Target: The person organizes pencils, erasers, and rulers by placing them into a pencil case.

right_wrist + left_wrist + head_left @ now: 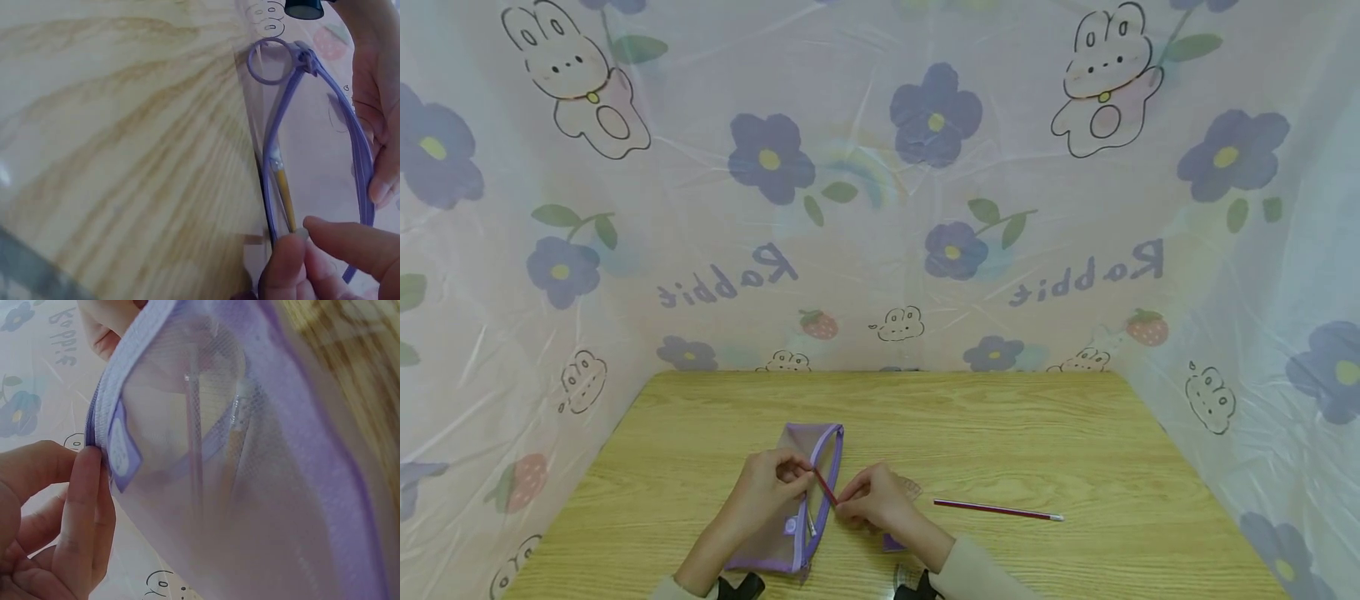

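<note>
A purple-trimmed mesh pencil case [765, 537] lies on the table, its zip edge parted. My left hand [767, 492] pinches that edge between thumb and fingers; the left wrist view has the left hand [59, 512] close up. At the opening, my right hand [880, 504] pinches the end of a red pencil [824, 484] that slants into the case. Through the mesh show a reddish pencil [194, 437] and a yellowish stick with a metal band [234, 447]. The right wrist view shows the right hand [331, 259] at the opening; its fingers partly hide the pencil's end.
Another red-striped pencil [1000, 510] with a white end lies on the table [1000, 442] to the right. Partly under my right arm are a small purple item [892, 543] and a clear, ruler-like piece [911, 487]. A patterned curtain [880, 208] surrounds the table.
</note>
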`<state>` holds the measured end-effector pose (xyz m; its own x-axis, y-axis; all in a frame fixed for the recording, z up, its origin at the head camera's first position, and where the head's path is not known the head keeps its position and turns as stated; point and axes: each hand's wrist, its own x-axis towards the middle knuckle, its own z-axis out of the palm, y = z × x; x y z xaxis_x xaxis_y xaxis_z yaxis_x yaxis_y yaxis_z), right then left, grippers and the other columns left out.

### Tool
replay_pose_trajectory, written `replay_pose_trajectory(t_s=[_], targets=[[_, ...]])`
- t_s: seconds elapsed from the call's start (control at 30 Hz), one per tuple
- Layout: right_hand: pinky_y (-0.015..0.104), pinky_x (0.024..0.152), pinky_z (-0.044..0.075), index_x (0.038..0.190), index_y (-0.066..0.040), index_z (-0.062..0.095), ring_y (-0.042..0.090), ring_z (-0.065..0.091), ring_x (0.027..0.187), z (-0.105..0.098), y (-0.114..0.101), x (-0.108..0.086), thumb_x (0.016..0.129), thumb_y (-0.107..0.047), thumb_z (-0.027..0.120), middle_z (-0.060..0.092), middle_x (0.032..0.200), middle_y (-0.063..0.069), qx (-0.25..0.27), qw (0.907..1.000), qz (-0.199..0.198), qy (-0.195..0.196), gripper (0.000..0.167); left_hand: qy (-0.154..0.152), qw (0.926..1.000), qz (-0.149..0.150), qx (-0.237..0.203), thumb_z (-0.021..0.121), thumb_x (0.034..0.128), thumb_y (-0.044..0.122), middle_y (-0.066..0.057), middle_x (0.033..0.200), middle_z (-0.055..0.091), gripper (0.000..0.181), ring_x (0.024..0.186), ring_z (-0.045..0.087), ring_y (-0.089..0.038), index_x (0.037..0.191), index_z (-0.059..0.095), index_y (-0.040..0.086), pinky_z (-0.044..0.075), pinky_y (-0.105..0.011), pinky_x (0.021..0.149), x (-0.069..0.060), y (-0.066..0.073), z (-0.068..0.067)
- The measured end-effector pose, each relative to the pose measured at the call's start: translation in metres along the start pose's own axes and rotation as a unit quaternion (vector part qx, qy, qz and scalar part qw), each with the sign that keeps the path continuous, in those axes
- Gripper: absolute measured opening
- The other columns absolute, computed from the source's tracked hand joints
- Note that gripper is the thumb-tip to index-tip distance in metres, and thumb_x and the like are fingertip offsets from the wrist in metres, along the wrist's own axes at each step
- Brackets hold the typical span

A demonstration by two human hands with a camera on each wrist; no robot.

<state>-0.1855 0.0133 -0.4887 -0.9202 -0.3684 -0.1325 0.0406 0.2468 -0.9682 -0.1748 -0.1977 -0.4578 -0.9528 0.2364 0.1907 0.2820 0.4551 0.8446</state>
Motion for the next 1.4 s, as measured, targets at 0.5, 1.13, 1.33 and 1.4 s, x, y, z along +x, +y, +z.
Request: replay_pose_trajectory(t_s=[0.5,1.13,1.33,1.4], targets=[[0.028,0.045,0.056,0.075,0.007,0.071,0.027,0.066,0.050,0.016,0.000,0.002,0.075,0.011,0.078,0.068,0.060,0.009,-0.014,0.9983,-0.055,-0.013,0.008,0.006,0.9999,0.006,-0.007,0.074,0.0886,0.001,-0.005,0.080,0.069,0.010,0.066,0.067,-0.013,0.094,0.069,-0.006,0.057,-0.021,0.059,-0.001,0.003,-0.001],[0.026,0.047,0.056,0.077,0.009,0.070,0.033,0.067,0.053,0.031,-0.002,0.005,0.074,0.016,0.077,0.067,0.061,0.009,-0.025,0.9972,-0.065,-0.027,0.009,0.015,0.9997,-0.009,0.018,0.072,0.0893,0.002,-0.001,0.079,0.068,0.007,0.068,0.065,-0.010,0.093,0.070,-0.003,0.057,-0.022,0.060,0.000,0.003,0.000],[0.027,0.048,0.057,0.078,0.010,0.071,0.033,0.068,0.054,0.034,-0.003,0.004,0.073,0.018,0.076,0.068,0.063,0.011,-0.028,0.9972,-0.064,-0.027,0.011,0.022,0.9993,-0.015,0.026,0.073,0.0887,0.002,0.002,0.078,0.068,0.006,0.068,0.064,-0.009,0.093,0.071,-0.001,0.056,-0.022,0.062,0.000,0.004,0.001],[0.026,0.048,0.057,0.078,0.009,0.071,0.032,0.068,0.055,0.035,-0.004,0.004,0.073,0.017,0.077,0.068,0.063,0.011,-0.030,0.9971,-0.065,-0.026,0.011,0.022,0.9993,-0.018,0.025,0.073,0.0884,0.001,0.001,0.078,0.068,0.006,0.068,0.064,-0.009,0.093,0.071,-0.002,0.057,-0.022,0.062,0.000,0.004,0.001]])
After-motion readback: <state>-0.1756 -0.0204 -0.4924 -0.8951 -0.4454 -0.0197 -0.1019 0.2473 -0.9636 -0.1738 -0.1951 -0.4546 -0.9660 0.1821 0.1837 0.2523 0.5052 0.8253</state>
